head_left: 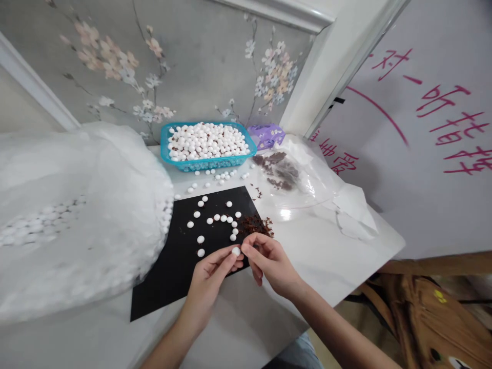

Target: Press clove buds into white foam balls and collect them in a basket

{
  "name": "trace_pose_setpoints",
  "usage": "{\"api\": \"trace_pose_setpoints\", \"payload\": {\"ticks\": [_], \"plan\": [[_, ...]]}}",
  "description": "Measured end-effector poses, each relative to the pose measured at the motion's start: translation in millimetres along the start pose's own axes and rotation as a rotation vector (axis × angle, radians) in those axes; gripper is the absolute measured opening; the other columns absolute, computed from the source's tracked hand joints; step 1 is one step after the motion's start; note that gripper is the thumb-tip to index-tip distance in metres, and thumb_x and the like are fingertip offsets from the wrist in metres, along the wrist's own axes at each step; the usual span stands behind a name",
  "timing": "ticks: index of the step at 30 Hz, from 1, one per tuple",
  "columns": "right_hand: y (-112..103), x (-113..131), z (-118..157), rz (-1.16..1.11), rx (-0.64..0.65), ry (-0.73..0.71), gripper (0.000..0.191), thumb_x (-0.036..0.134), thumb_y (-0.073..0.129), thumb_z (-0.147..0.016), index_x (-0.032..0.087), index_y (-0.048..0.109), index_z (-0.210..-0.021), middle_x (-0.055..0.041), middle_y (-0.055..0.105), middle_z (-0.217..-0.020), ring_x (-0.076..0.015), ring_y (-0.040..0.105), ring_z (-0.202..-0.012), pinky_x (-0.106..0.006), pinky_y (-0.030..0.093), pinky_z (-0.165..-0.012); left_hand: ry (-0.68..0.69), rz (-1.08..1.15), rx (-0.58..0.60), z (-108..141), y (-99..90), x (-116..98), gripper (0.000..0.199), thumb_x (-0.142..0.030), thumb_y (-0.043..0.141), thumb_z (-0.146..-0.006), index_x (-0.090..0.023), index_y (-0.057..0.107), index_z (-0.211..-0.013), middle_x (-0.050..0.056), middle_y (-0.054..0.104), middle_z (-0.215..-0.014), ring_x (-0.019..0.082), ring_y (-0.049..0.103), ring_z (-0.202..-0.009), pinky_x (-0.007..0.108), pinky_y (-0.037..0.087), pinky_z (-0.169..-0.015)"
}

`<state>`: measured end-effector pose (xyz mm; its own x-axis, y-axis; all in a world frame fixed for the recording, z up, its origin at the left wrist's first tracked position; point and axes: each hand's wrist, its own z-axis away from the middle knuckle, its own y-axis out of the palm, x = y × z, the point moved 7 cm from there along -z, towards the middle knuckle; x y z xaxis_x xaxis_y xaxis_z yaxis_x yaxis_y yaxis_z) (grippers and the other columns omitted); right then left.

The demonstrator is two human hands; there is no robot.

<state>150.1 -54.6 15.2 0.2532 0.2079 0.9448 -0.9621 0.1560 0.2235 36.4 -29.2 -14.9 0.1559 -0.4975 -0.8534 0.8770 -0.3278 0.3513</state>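
A white ball (236,251) is pinched between the thumb and fingers of my left hand (211,271), over the near right part of a black sheet (165,271). Close beside it, my right hand (272,264) has its thumb and forefinger pressed together; whatever they hold is too small to make out. Several white balls (200,239) lie spread on the sheet, some forming a curved row. A pile of small reddish-brown pieces (257,225) sits at the sheet's right edge, just beyond my right hand.
Behind the sheet stands a blue basket (207,163) heaped with white balls, loose ones before it. A large translucent bag (96,246) of balls fills the left. At the right are a purple packet (267,136), a clear bag (303,179) with brown pieces, and a whiteboard (415,205).
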Motion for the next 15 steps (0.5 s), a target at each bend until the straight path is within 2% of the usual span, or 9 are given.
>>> {"api": "trace_pose_setpoints", "payload": {"ticks": [7, 15], "plan": [[2.7, 1.7, 2.9, 0.056, 0.04, 0.005, 0.029, 0.044, 0.057, -0.08, 0.016, 0.05, -0.075, 0.011, 0.041, -0.039, -0.0025, 0.033, -0.03, -0.014, 0.036, -0.032, -0.025, 0.048, -0.051, -2.8, -10.4, 5.9, 0.027, -0.031, 0.073, -0.068, -0.025, 0.072, -0.094, 0.002, 0.073, -0.089, 0.013, 0.064, -0.082, 0.02, 0.049, -0.079], [0.5, -1.3, 0.2, 0.068, 0.032, 0.024, 0.03, 0.045, 0.057, -0.08, 0.016, 0.051, -0.075, 0.0111, 0.039, -0.041, -0.0025, 0.032, -0.031, -0.014, 0.037, -0.031, 0.017, -0.05, -0.045, -4.5, -10.7, 5.2, 0.028, -0.031, 0.071, -0.069, -0.022, 0.071, -0.096, 0.004, 0.072, -0.096, 0.017, 0.064, -0.086, 0.028, 0.051, -0.083]]}}
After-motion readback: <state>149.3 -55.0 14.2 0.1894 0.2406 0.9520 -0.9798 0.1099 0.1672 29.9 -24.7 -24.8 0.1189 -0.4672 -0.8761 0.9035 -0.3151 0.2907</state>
